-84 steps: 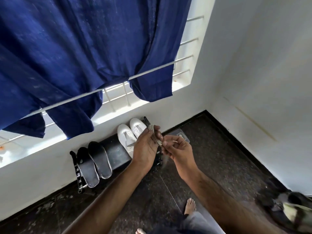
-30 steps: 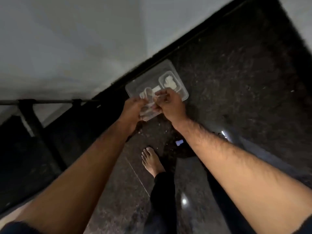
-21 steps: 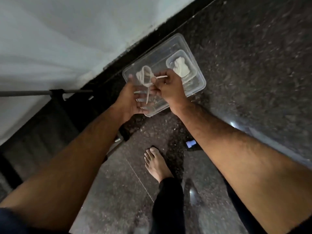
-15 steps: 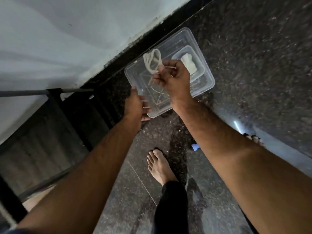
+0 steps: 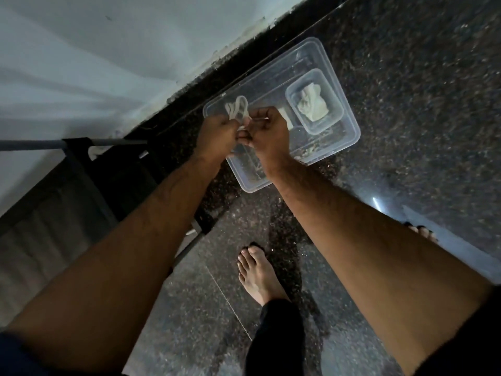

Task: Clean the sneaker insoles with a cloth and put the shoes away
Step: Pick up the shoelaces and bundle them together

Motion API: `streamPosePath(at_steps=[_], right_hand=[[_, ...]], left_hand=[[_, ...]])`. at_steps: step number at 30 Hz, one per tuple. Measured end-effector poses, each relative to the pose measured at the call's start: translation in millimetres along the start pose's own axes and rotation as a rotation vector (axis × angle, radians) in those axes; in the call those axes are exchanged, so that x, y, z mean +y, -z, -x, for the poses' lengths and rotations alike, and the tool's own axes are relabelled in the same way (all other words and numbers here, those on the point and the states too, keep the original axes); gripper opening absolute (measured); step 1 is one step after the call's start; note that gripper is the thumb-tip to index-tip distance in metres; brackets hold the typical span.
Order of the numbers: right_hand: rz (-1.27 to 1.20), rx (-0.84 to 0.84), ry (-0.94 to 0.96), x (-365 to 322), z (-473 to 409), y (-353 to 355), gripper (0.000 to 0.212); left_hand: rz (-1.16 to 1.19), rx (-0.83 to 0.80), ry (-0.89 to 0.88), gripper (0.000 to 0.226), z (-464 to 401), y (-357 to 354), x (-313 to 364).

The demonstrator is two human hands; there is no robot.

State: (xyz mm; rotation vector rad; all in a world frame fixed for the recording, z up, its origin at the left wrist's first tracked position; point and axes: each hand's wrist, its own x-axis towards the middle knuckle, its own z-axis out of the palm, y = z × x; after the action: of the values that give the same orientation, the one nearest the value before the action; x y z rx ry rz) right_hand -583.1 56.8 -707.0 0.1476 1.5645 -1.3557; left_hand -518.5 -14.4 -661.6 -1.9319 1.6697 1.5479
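Both hands, left [image 5: 217,131] and right [image 5: 267,131], pinch a lace [image 5: 238,111] over a clear tub [image 5: 349,115], whose inner box [image 5: 294,97] at 2 o'clock holds a cloth [image 5: 311,103].

text: none readable | labels: none | brands: none | numbers: none | signs: none

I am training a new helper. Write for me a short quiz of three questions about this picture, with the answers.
1. True or false: the left hand is empty.
2. The crumpled cloth lies: A) on the floor, B) in the small tub, C) on the rack.
3. What do both hands hold above the clear container?

Key: 1 false, both the left and the right hand grip the lace; 2 B; 3 a coiled white shoelace.
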Motion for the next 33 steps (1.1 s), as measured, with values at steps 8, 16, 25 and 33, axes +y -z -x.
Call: streamPosePath(at_steps=[8, 16, 25, 33], right_hand=[[0.387, 0.014, 0.075, 16, -16, -10, 0.022], [0.758, -0.029, 0.332, 15, -4, -5, 0.017], [1.28, -0.327, 0.295, -44, 97, 52, 0.067], [1.769, -0.54, 0.582, -168, 236, 99, 0.089]], left_hand=[[-0.343, 0.062, -0.146, 0.025, -15, 10, -19], [-0.729, 0.133, -0.413, 0.046, 12, 18, -39], [-1.029, 0.128, -0.484, 0.069, 104, 25, -28], [-0.957, 0.112, -0.392, 0.08, 284, 44, 26]])
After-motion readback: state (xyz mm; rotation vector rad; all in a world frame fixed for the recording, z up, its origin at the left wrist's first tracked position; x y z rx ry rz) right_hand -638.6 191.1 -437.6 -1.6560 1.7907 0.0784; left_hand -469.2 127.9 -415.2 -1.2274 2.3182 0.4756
